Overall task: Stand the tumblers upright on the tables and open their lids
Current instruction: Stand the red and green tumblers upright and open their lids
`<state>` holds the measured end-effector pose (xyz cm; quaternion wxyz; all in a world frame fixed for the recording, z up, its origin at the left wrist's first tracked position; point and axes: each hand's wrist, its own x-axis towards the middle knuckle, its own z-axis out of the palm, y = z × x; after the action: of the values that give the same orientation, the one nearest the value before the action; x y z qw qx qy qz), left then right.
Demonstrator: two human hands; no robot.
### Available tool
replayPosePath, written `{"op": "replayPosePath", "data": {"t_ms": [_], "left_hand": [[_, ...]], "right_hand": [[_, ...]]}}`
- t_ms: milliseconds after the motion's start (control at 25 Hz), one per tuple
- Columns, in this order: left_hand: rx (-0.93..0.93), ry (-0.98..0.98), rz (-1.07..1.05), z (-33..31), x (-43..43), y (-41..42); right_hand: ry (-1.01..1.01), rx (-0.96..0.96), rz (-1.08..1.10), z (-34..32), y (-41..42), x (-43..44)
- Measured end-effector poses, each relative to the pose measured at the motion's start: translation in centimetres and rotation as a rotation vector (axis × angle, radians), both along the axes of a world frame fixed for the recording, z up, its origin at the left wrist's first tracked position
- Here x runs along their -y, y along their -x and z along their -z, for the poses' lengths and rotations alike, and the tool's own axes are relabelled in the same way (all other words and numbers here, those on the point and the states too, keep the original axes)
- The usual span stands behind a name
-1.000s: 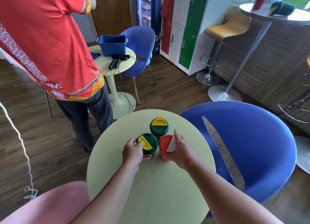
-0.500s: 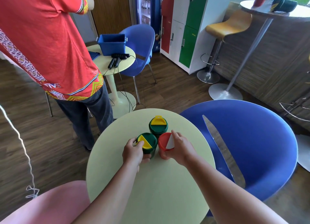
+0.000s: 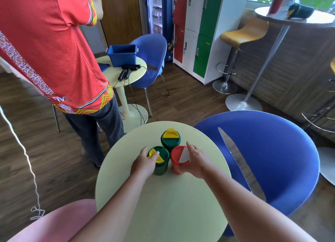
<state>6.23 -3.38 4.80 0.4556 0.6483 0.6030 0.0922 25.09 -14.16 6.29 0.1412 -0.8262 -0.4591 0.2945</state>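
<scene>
Three tumblers stand upright and close together on the round pale-green table [image 3: 163, 205]. My left hand [image 3: 145, 164] grips the near green tumbler [image 3: 161, 166], thumb resting on its yellow lid flap. My right hand [image 3: 196, 161] wraps the red tumbler [image 3: 176, 157], fingers at the edge of its white lid flap. Behind them stands a second green tumbler [image 3: 170, 138] with a yellow flap, untouched. On the far high table [image 3: 282, 19], a red tumbler [image 3: 275, 0] stands upright and a dark green one [image 3: 301, 10] lies on its side.
A person in a red shirt [image 3: 54, 48] stands at the table's far left. A blue chair [image 3: 262, 160] sits to the right, a pink seat [image 3: 54, 223] at the near left. Behind are a small table with a blue bin [image 3: 122, 55], another blue chair and bar stools.
My left thumb has come up onto the yellow flap of the near green tumbler. My right hand has shifted slightly around the red tumbler's lid. The tumblers have stayed in place.
</scene>
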Motion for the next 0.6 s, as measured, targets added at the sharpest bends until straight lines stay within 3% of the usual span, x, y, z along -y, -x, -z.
{"op": "replayPosePath", "data": {"t_ms": [160,320,600], "left_hand": [[-0.063,-0.168,0.072,-3.0,0.6,-1.1],[-0.001,-0.329,0.155,-6.8,2.7,-5.7],[0.181,-0.371,0.38,-11.9,11.4,-20.7]], "right_hand": [[-0.047,0.015,0.017,-1.8,-1.2,1.8],[-0.139,0.048,0.092,-4.3,-4.1,5.0],[-0.29,0.108,0.277,-9.9,-15.5,16.1]]}}
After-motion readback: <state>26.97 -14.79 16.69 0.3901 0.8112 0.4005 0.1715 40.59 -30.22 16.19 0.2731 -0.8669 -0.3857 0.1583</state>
